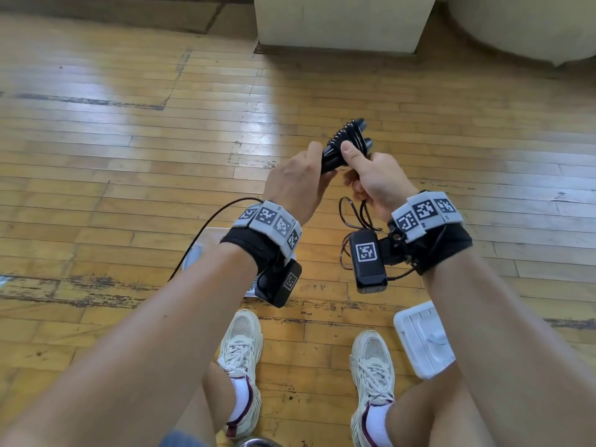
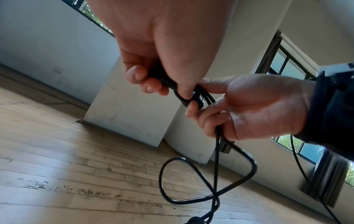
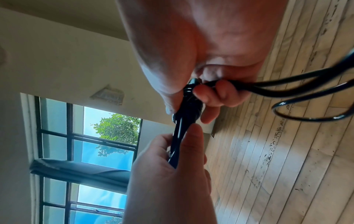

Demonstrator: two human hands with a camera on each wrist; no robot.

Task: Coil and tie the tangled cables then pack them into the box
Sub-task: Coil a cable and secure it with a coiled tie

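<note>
A black cable bundle (image 1: pixel 345 141) is held up in front of me by both hands. My left hand (image 1: pixel 317 166) grips its lower end with fingers curled round it (image 2: pixel 161 78). My right hand (image 1: pixel 358 169) pinches the wound part under the thumb, and its fingers (image 2: pixel 206 119) also curl round a loose strand. Slack loops (image 1: pixel 354 214) hang below the right hand, crossing each other in the left wrist view (image 2: pixel 210 181). In the right wrist view the bundle (image 3: pixel 184 121) runs between both hands, with loose loops (image 3: pixel 306 94) trailing right.
A white plastic box part (image 1: pixel 422 340) lies on the wooden floor by my right shoe. Another pale box (image 1: pixel 200 253) is half hidden under my left wrist. A cream pillar base (image 1: pixel 342 24) stands ahead. My shoes (image 1: pixel 242 356) are below.
</note>
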